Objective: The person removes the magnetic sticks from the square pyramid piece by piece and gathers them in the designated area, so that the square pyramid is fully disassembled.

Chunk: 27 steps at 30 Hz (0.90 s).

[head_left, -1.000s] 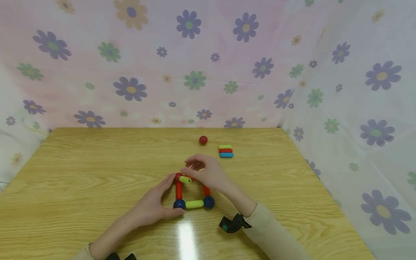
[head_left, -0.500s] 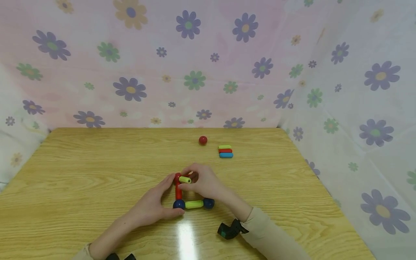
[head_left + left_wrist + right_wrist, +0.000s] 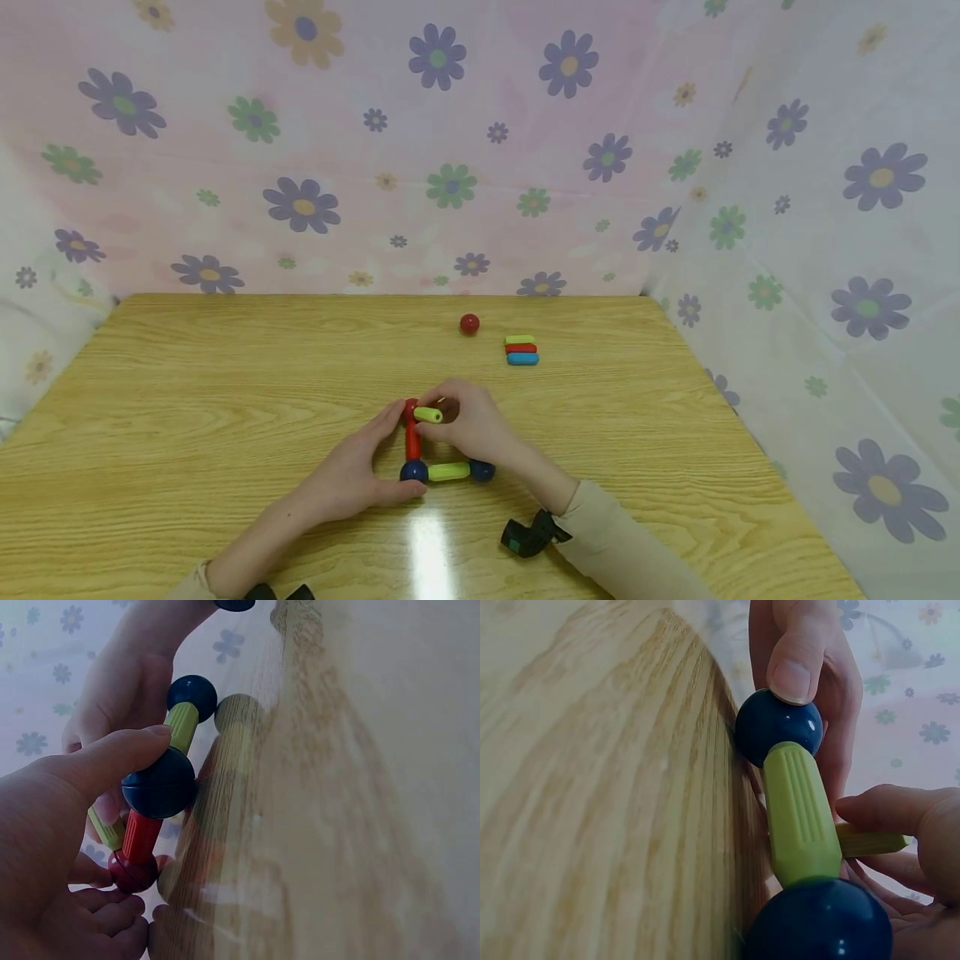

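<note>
In the head view, my left hand (image 3: 341, 479) spans the left side of a magnetic-rod frame. Its thumb presses a dark blue ball (image 3: 159, 784), while its fingertips touch a red ball (image 3: 133, 870); a red rod (image 3: 413, 442) joins these balls. A short yellow-green rod (image 3: 428, 414) sticks out from the red ball. Around that rod my right hand (image 3: 476, 425) has its thumb and forefinger, pinching it. Another yellow-green rod (image 3: 802, 814) links the blue ball to a second blue ball (image 3: 821, 919) near the table. My right hand hides the frame's far right part.
A loose red ball (image 3: 469, 324) lies farther back on the wooden table (image 3: 225, 367). To its right, yellow-green, red and blue rods (image 3: 522, 358) lie side by side. Flowered cloth (image 3: 450, 125) stands behind the table and at its sides.
My right hand has come down over the frame's right side, its fingers closing around the short yellow-green rod and covering red rods seen before. My left hand has stayed in place.
</note>
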Motion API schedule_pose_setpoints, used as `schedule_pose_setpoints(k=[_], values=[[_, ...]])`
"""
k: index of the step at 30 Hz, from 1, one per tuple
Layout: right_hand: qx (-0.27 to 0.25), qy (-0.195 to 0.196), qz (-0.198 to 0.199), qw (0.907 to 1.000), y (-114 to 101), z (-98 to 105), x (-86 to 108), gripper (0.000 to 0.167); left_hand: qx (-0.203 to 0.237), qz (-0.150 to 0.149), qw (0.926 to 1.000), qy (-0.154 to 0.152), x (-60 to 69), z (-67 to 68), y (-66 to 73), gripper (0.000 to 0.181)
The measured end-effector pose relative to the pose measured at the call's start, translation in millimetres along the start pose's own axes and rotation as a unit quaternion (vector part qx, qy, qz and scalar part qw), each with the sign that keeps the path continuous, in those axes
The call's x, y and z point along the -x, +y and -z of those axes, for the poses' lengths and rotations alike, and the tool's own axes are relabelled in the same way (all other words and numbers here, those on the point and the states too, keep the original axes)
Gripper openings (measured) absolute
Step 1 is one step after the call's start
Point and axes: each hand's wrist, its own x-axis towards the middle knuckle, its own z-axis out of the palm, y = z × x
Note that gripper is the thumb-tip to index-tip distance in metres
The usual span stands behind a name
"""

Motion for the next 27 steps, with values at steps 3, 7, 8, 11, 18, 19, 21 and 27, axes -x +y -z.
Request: schedule_pose_setpoints(k=[3, 7, 8, 11, 18, 19, 21, 27], values=[[-0.007, 0.003, -0.006, 1.0, 0.6, -0.1, 0.4, 0.023, 0.0, 0.0, 1.0, 0.001, -0.1, -0.2, -0.4, 0.116], [-0.004, 0.012, -0.014, 0.9998, 2.8, -0.9, 0.5, 0.021, -0.001, -0.004, 1.0, 0.002, -0.2, -0.3, -1.1, 0.116], [-0.003, 0.014, -0.017, 0.9998, 3.0, -1.0, 0.5, 0.021, -0.002, -0.005, 1.0, 0.002, -0.3, -0.3, -1.3, 0.116], [-0.006, 0.017, -0.022, 0.9996, 3.7, -1.3, 0.6, 0.021, -0.002, -0.009, 1.0, 0.002, -0.6, -0.5, -2.0, 0.116], [-0.014, 0.021, -0.016, 0.9996, 5.3, -0.9, 0.9, 0.02, -0.003, -0.014, 0.9999, 0.003, -1.1, -0.7, -3.0, 0.116], [-0.015, 0.022, -0.015, 0.9995, 5.5, -0.9, 0.7, 0.02, -0.003, -0.014, 0.9999, 0.003, -1.1, -0.7, -3.1, 0.116], [-0.019, 0.023, -0.017, 0.9994, 5.8, -0.5, 0.6, 0.02, -0.004, -0.014, 0.9999, 0.003, -1.1, -0.7, -3.1, 0.116], [-0.042, 0.016, -0.021, 0.9988, 7.2, 0.5, -0.1, 0.019, -0.003, -0.011, 0.9999, 0.003, -0.8, -0.8, -2.6, 0.116]])
